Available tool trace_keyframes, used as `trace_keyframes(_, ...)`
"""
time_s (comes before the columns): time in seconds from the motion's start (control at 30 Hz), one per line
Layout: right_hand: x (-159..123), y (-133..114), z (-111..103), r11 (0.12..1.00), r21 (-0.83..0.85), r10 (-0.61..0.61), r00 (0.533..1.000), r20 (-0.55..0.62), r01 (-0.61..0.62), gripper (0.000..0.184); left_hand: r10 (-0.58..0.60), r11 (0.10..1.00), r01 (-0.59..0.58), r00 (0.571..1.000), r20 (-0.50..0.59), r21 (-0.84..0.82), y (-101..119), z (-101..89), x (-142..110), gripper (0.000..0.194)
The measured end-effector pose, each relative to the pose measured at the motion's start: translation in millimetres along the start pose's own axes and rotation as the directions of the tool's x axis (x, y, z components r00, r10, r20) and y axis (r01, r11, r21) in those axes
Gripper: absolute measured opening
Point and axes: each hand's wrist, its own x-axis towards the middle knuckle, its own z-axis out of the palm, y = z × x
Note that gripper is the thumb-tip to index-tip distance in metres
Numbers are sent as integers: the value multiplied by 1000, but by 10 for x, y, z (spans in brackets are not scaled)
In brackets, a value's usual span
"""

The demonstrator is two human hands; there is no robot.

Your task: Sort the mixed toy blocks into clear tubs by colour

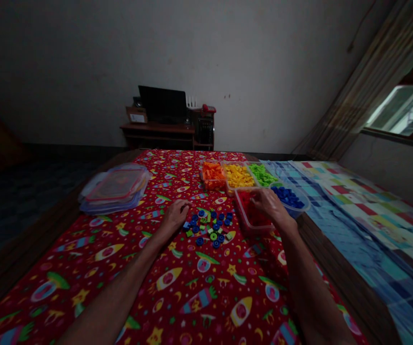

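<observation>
My right hand (269, 205) reaches over the clear tub of red pieces (248, 213), its fingertips bent together down toward them. Whatever may be between those fingertips is too small and dark to make out. To the left, my left hand (175, 214) is low over the cloth, holding nothing, with thumb and fingers slightly apart. Just right of it lies a loose pile of small blue and green plastic building pieces (213, 229), some of them round. Behind my right hand stands a round tub of blue pieces (304, 200).
Tubs of orange pieces (213, 185), yellow pieces (240, 176) and green pieces (263, 174) form a row behind the red one. Stacked plastic lids (114, 187) lie at the left. A red patterned cloth (177, 306) covers the table. A checkered bed (379, 211) adjoins on the right.
</observation>
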Motion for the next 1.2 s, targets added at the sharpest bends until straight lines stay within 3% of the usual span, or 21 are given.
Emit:
trace_keyframes(0.1, -15, -100, 107, 996, 58, -56, 993, -100, 62, 25, -10, 1000, 10, 1000, 11, -2, 35, 4, -3, 32)
trace_keyframes(0.17, -50, -247, 248, 978, 127, -152, 984, -97, 164, 26, -9, 1000, 10, 1000, 11, -19, 70, 22, -13, 33)
trace_keyframes(0.33, -257, -503, 681, 924, 109, -373, 927, 49, 366, 44, 13, 995, -9, 999, 45, -100, 237, 112, -68, 36)
trace_keyframes(0.4, -326, -487, 799, 925, 27, -381, 918, 112, 380, 46, 46, 991, -35, 995, 83, -129, 323, 159, -99, 38)
trace_keyframes(0.5, -358, -424, 895, 934, -33, -342, 915, 216, 357, 36, 91, 979, -61, 985, 149, -194, 426, 215, -144, 42)
trace_keyframes(0.6, -332, -423, 953, 927, 87, -376, 900, 219, 366, 35, 140, 962, -86, 970, 198, -258, 460, 218, -161, 43)
trace_keyframes(0.8, -272, -559, 883, 873, 376, -400, 898, 185, 312, 64, 118, 944, -37, 966, 229, -328, 360, 14, -77, 41)
trace_keyframes(1.0, -282, -523, 701, 939, 240, -295, 938, 185, 248, 50, 29, 942, 88, 940, 339, -325, 280, -184, -4, 37)
trace_keyframes(1.2, -271, -555, 876, 946, 138, -313, 934, 173, 292, 34, 148, 959, -35, 907, 394, -280, 242, -94, -51, 30)
